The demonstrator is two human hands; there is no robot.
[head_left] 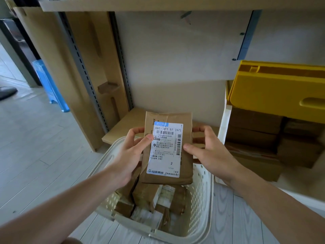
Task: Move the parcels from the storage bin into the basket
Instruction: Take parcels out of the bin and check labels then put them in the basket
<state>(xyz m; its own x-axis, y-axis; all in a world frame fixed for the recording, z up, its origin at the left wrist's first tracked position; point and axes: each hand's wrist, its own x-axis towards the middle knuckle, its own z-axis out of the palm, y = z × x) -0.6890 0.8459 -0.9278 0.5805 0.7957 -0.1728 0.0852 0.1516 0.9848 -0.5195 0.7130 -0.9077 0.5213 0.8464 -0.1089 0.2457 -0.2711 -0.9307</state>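
A flat brown parcel (186,131) with a white shipping label faces me, held above the cream perforated basket (200,199). My left hand (130,155) grips its left edge, thumb on the label. My right hand (209,152) holds its right edge, thumb on the front and fingers curled behind. Several brown parcels (146,194) lie inside the basket below. At the right stands the white storage bin (226,120) with stacked brown parcels (255,124) in it.
A yellow plastic bin (274,88) sits on top of the parcels at the right. Cardboard panels (88,67) and a metal shelf upright lean at the left of the alcove. A blue stool (49,83) stands on the pale wood floor further left.
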